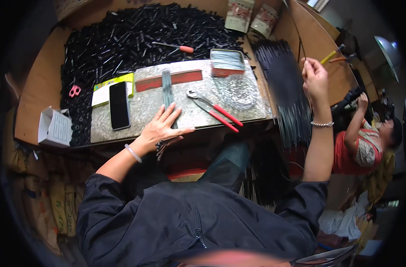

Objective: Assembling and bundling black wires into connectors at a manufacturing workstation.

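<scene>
My left hand (160,125) lies with its fingers spread over the near part of a bundle of thin grey rods (167,86). Several dark, knobbed ends (160,149) stick out beneath the palm; whether they belong to the same rods I cannot tell. The bundle's far end crosses a flat red bar (189,78). Raised at the right, my right hand (316,80) pinches a long thin dark rod (300,38) that slants upward. Below it stands a thick bundle of dark rods (294,124), partly covered by a blurred dark oval (285,80).
Red-handled pliers (216,109), a phone (119,106), a yellow-white box (106,93), a rod-filled tin (227,70) and shiny clear plastic (239,91) occupy the board (145,129). A heap of black pieces (136,35) holds a screwdriver (185,49) and pink-handled scissors (74,91). Another person (363,142) sits right.
</scene>
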Demonstrator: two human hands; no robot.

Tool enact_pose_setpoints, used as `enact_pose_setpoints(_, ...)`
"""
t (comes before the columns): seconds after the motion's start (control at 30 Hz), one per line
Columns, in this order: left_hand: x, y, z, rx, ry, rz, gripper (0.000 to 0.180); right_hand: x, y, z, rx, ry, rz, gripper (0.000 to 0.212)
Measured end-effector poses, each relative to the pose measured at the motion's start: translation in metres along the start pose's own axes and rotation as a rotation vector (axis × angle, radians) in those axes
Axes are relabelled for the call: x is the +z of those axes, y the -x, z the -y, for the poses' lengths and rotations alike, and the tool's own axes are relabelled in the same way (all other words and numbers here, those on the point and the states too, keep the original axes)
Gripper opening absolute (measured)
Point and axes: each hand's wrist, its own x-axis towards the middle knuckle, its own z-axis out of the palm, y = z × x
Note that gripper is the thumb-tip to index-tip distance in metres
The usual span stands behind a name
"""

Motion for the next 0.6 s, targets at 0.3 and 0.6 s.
enact_pose_setpoints(0.3, 0.01, 0.003, 0.006, 0.023, -0.029, -0.083, 0.051, 0.124, -0.021, 0.067, 0.016, -0.332, 0.248, 0.02)
enact_pose_setpoints(0.6, 0.014, 0.005, 0.012, -0.046, 0.141, -0.107, 0.078, 0.194, 0.139, -0.01, -0.105, -0.018, 0.293, 0.012)
